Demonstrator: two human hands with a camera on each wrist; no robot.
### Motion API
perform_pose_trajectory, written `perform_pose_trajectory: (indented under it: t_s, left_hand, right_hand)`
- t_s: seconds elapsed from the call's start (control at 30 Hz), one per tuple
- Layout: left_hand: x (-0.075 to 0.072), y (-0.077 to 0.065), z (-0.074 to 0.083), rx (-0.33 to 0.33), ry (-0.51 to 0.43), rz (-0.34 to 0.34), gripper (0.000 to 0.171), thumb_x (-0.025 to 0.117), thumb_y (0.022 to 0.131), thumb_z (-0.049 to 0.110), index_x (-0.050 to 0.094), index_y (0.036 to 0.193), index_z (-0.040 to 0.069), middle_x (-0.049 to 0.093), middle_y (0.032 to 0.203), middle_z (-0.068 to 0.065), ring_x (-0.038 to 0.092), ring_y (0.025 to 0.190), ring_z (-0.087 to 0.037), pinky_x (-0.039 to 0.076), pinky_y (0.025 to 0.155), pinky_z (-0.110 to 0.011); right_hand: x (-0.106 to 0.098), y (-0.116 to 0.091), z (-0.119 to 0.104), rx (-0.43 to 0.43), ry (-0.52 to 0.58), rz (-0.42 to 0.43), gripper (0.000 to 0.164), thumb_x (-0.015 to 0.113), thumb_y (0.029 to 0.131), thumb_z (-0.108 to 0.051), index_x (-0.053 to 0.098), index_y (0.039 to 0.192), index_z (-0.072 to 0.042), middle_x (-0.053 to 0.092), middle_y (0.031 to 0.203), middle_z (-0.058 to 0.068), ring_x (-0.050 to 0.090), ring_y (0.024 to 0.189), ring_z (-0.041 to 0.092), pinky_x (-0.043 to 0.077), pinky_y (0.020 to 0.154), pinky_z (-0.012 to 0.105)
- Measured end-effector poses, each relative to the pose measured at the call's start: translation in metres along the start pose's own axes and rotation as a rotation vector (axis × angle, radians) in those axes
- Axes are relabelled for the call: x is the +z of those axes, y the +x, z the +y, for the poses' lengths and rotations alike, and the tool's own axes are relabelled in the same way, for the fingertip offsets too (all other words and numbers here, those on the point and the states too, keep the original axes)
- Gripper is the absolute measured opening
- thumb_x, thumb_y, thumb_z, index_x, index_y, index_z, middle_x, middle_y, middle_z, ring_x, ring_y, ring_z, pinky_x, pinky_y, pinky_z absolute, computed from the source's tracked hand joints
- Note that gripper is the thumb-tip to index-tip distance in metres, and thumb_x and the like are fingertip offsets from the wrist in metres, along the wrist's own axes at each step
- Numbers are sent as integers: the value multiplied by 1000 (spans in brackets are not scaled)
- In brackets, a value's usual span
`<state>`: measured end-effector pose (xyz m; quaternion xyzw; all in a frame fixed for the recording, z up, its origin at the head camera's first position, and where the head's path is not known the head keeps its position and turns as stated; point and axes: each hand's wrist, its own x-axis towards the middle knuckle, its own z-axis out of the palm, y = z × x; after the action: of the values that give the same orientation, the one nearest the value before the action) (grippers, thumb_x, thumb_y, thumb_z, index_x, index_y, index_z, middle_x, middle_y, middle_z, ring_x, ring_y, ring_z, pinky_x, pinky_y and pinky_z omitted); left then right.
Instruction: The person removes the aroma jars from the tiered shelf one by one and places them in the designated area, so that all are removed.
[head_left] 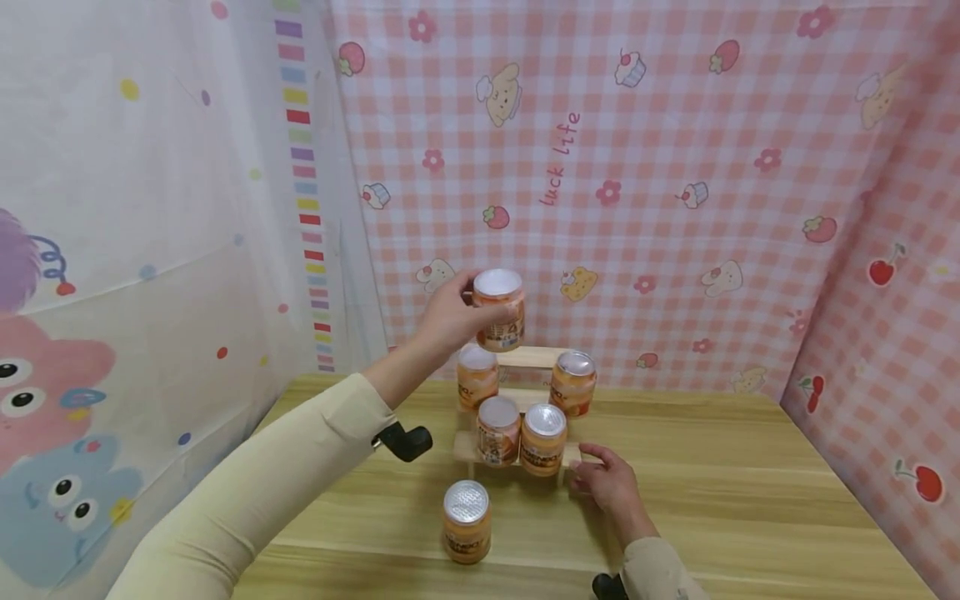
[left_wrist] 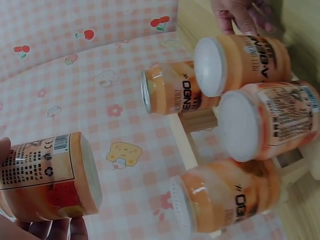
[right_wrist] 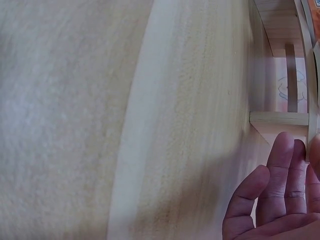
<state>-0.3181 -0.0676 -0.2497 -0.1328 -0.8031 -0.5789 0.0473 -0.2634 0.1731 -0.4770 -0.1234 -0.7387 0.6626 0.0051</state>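
Six cans (head_left: 467, 527): four on the wooden rack (head_left: 536, 357), one above it, one in front of it. One rack, one table (head_left: 720, 483), two hands (head_left: 452, 315) (head_left: 611, 486).

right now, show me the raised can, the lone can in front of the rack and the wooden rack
Raised can (left_wrist: 50, 172), left wrist view: middle of its printed side
Lone can (head_left: 467, 537), head view: front of its side, below the lid
Wooden rack (head_left: 536, 357), head view: bare top board
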Motion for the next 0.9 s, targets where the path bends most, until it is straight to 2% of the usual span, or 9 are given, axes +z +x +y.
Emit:
perform_pose_trajectory:
  t_s: [0.23, 0.37, 0.57, 0.77, 0.9]
  left_hand:
    - [-18, -19, -14, -4, -1, -43, 73, 83, 81, 30, 48, 143, 16, 58, 129, -6, 53, 120, -25, 47, 100, -45]
    - [-31, -35, -26, 5, -6, -67, 69, 83, 81, 27, 50, 140, 14, 59, 127, -8, 54, 119, -26, 49, 97, -45]
    - [-49, -61, -44, 10, -37, -108, 68, 81, 82, 19, 49, 141, 7, 59, 127, -13, 55, 116, -28, 51, 94, -41]
    - [-64, -82, -66, -16, -41, -120, 65, 80, 83, 15, 48, 139, 3, 58, 127, -17, 56, 114, -30, 53, 91, -41]
    - [-74, -92, -77, -32, -44, -115, 69, 79, 84, 14, 44, 142, 2, 56, 129, -18, 55, 115, -32, 52, 91, -43]
  right_hand:
    - [-1, 1, 0, 14, -4, -3, 44, 65, 95, -9, 51, 134, 4, 73, 98, 13, 69, 71, 18, 50, 59, 32]
    - [-1, 2, 1, 11, -11, -5, 44, 65, 95, -9, 51, 135, 4, 73, 99, 14, 68, 70, 17, 50, 59, 31]
    - [-2, 2, 1, 9, -3, 4, 43, 65, 94, -8, 52, 134, 5, 73, 95, 11, 68, 69, 18, 50, 58, 31]
    - [-2, 2, 1, 16, 8, 0, 43, 65, 94, -7, 52, 133, 5, 73, 91, 8, 69, 69, 18, 49, 58, 31]
    - [-1, 2, 0, 22, -6, 2, 43, 66, 94, -8, 53, 133, 4, 73, 92, 8, 69, 69, 18, 47, 57, 31]
